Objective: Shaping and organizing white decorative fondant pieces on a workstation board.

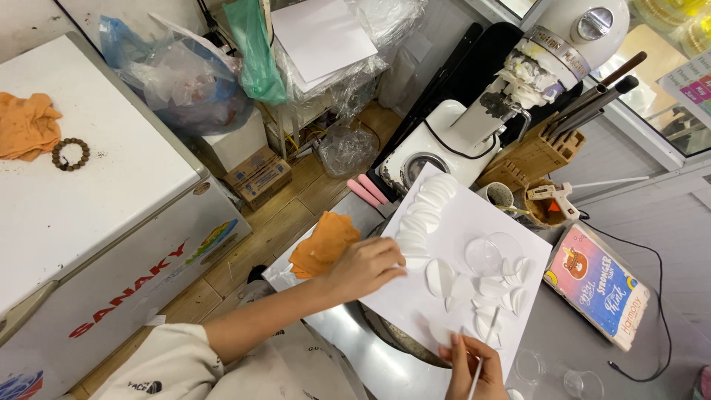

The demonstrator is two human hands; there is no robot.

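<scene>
My left hand [366,267] is curling fingers on the white board [452,296] edge; right hand [470,367] is pinching a thin stick [485,348], probably pointing up-right toward the white discs [496,289]

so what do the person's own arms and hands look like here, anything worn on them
Both hands are bare: no gloves, rings or watch show on the left hand or the right hand. The left forearm is uncovered up to a loose, cream-white sleeve bunched near the elbow. The right arm is out of frame.
</scene>
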